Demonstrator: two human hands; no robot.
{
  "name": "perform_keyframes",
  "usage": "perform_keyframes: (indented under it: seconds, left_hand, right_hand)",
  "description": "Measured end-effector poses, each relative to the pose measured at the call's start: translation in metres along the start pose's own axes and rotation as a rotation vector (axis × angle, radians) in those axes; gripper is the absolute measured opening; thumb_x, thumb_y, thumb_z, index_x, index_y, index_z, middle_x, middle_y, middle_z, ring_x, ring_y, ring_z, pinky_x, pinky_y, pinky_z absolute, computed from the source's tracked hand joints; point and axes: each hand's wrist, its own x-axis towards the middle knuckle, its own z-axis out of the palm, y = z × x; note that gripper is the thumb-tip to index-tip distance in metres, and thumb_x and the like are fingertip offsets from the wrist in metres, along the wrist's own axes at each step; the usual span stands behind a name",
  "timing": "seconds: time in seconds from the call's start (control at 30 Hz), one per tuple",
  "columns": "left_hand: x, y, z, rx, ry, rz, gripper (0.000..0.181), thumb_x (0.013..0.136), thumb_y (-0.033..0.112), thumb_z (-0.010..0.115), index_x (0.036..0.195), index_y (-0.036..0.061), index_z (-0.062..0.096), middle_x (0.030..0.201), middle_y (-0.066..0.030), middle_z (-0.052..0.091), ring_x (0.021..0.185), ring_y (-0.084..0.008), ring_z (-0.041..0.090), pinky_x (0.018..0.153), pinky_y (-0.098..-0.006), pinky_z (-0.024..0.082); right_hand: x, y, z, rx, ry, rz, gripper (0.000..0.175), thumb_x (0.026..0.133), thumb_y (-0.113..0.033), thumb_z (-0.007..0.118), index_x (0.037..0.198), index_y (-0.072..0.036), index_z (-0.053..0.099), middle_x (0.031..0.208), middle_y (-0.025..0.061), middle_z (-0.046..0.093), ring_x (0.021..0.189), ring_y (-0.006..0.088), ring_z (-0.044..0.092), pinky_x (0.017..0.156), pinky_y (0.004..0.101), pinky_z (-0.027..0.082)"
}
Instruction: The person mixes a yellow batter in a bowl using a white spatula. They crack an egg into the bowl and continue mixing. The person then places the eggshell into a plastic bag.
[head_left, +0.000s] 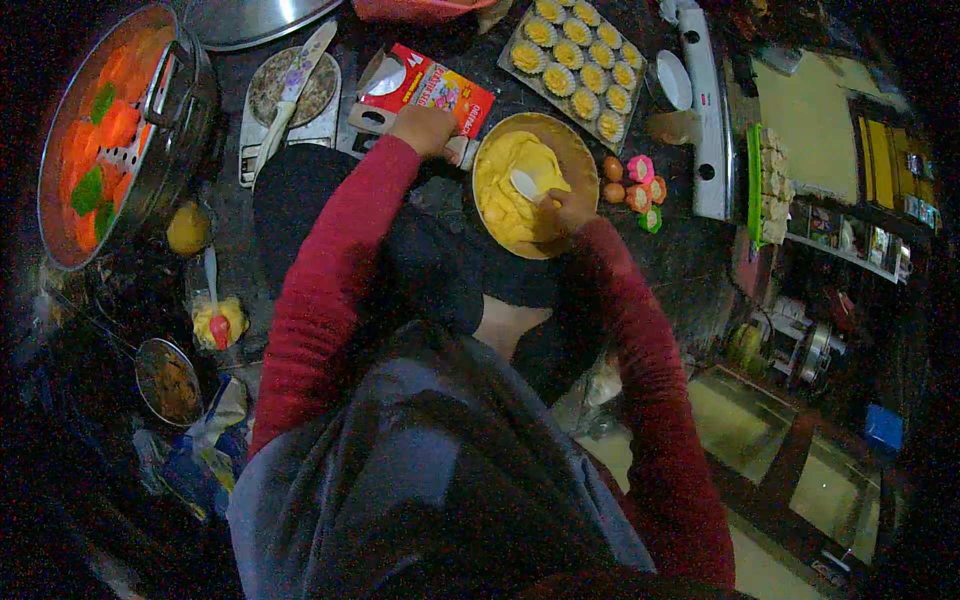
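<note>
A round bowl (589, 161) holds thick yellow batter (499, 187) and stands in front of me. My right hand (564, 214) reaches over its near right side and grips a white spoon or scoop (525, 184), whose end sits in the batter. My left hand (427, 133) is left of the bowl with its fingers curled, at the near edge of a red printed cardboard box (442, 79). Whether it grips anything is hidden. A small pale object (469, 154) shows between its fingers and the bowl's rim.
Beyond the bowl lies a tray of batter-filled paper cups (568, 54). Eggs (613, 180) and coloured moulds (640, 169) sit to the right, near a gas stove (705, 112). Leftward are a knife (292, 86) on a scale (251, 150) and a large steamer pot (169, 97).
</note>
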Motion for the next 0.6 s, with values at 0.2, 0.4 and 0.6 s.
perform_keyframes:
  seconds: [0.2,0.4,0.6]
  left_hand:
    - [0.000,-0.004,0.002,-0.056,-0.036,0.025,0.042,0.062,0.038,0.070,0.094,0.0124,0.062,0.087,-0.0117,0.062,0.084,-0.0280,0.060,0.070,-0.0402,0.047]
    - [-0.004,-0.001,-0.004,-0.050,0.033,0.024,0.041,0.062,0.038,0.071,0.091,0.0112,0.063,0.086,-0.0101,0.063,0.084,-0.0266,0.060,0.069,-0.0397,0.047]
    - [-0.006,0.002,-0.008,-0.035,0.019,0.057,0.031,0.065,0.033,0.068,0.082,0.0074,0.061,0.081,-0.0138,0.062,0.078,-0.0299,0.061,0.064,-0.0425,0.048]
  right_hand:
    - [-0.041,0.002,-0.049,-0.310,0.266,0.303,0.035,0.079,-0.024,0.051,0.108,-0.003,0.049,0.095,0.0196,0.060,0.085,0.0306,0.060,0.074,0.0379,0.046]
    - [-0.024,-0.014,-0.055,-0.419,0.183,0.372,0.028,0.081,-0.020,0.039,0.097,0.002,0.049,0.089,0.0199,0.061,0.081,0.0326,0.061,0.070,0.0426,0.047]
    - [0.036,-0.011,-0.054,-0.209,0.178,0.357,0.031,0.082,-0.023,0.043,0.100,-0.001,0.053,0.095,0.0205,0.060,0.088,0.0349,0.057,0.076,0.0446,0.045]
